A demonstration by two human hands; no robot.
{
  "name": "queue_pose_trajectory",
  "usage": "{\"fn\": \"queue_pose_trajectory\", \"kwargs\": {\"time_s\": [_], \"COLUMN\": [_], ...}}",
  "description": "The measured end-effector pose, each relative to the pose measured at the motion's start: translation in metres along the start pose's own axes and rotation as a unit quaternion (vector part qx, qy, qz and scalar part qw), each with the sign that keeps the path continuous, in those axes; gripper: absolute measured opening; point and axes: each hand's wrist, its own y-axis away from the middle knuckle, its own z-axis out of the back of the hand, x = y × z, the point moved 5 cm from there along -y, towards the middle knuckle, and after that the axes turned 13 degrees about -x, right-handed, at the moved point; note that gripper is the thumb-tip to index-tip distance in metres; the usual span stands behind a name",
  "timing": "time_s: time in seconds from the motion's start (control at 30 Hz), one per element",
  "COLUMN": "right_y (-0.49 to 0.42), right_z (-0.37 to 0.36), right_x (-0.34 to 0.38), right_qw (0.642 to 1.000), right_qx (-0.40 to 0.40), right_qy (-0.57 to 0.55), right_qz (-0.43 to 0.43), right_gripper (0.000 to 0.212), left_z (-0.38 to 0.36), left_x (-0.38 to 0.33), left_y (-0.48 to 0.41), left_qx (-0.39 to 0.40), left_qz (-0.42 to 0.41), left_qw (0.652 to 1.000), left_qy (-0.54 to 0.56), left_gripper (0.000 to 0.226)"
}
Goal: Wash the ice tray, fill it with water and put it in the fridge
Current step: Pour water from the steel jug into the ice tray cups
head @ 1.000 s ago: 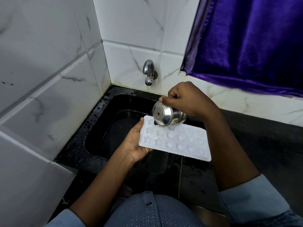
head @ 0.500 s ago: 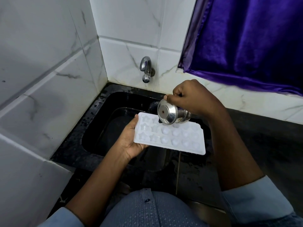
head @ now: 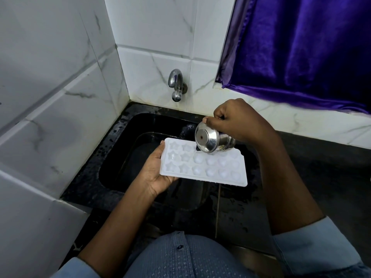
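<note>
A white ice tray (head: pixel 202 164) with star and round cells is held level over the black sink (head: pixel 120 157). My left hand (head: pixel 154 173) grips its left end from below, thumb on the rim. My right hand (head: pixel 234 121) holds a small steel cup (head: pixel 208 140) tipped on its side over the tray's far edge, its base facing me. The cup's mouth is hidden behind it.
A steel tap (head: pixel 176 85) juts from the white marble-tiled wall above the sink. A purple curtain (head: pixel 301 47) hangs at the upper right. Dark wet countertop (head: pixel 321 177) extends right of the sink. A tiled wall (head: pixel 40 117) closes the left side.
The cup stays tilted over the tray's far edge while the tray and both hands hold nearly the same pose; the view has shifted slightly.
</note>
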Motion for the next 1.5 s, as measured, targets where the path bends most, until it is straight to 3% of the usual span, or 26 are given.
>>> {"fn": "queue_pose_trajectory", "kwargs": {"time_s": [1.5], "right_y": [0.011], "right_z": [0.02], "right_x": [-0.023], "right_qw": [0.998], "right_qx": [-0.023], "right_qy": [0.041], "right_qz": [-0.027], "right_gripper": [0.059], "left_z": [0.007], "left_x": [-0.013], "left_y": [-0.007], "left_qx": [0.004], "left_qz": [-0.013], "left_qw": [0.999], "left_qy": [0.03], "left_gripper": [0.062]}}
